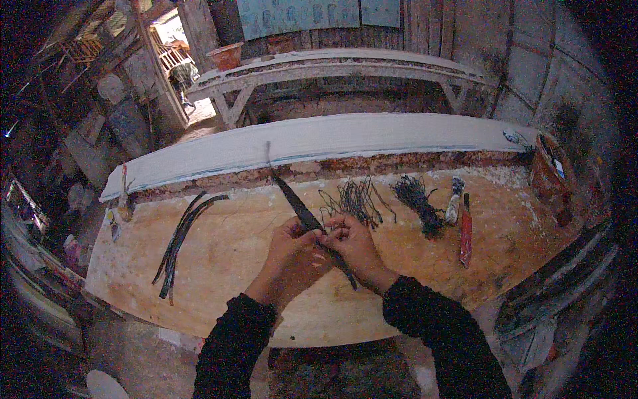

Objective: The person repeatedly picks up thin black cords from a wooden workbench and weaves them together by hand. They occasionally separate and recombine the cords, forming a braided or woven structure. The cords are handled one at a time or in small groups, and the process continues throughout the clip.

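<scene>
Over the middle of the wooden board, my left hand (294, 249) is closed around a long, dark, tapered bundle (292, 199) of strips or fibres. It slants from a thin, wispy far end down to a narrow near end below my hands. Close against the left hand, my right hand (355, 247) is closed too, its fingertips pinched at the bundle's middle. Whether they also grip a thin strand is too small to see. Just beyond the right hand lies a loose tangle of dark cord (359, 199). Several dark flat strips (179, 243) rest left of my hands.
On the board (405, 306), a dark cord hank (419, 203), a pale-and-dark bundle (454, 199) and a red-handled tool (465, 236) lie to the right. A reddish-brown pot (550, 169) stands at the right end. Along the far side runs a raised white slab (319, 143).
</scene>
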{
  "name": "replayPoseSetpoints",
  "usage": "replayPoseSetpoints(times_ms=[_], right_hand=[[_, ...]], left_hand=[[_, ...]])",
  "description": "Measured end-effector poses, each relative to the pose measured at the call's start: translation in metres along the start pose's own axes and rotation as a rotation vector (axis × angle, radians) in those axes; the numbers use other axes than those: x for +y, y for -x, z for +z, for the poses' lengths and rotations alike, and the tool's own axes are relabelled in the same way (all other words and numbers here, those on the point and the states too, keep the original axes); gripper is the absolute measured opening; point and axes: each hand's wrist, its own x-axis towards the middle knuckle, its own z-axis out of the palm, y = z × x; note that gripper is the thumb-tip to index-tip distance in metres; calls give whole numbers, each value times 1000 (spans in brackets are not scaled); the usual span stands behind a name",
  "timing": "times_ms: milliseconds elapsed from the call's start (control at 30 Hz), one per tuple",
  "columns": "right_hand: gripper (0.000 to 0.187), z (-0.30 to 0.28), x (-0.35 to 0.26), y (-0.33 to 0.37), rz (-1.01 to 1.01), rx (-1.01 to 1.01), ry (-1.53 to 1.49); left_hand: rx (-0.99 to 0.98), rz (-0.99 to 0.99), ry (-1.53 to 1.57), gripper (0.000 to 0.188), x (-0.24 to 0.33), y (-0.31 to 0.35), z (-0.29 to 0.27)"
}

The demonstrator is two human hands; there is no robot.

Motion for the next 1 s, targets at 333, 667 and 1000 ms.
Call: replayPoseSetpoints(times_ms=[333, 667, 1000], right_hand=[[20, -4, 22, -11, -126, 18, -13], [31, 7, 18, 1, -152, -29, 112], [23, 4, 26, -6, -155, -50, 93]], left_hand=[[-46, 51, 103, 6, -10, -9, -5], [99, 295, -240, 12, -15, -34, -36], [133, 182, -102, 18, -4, -12, -8]])
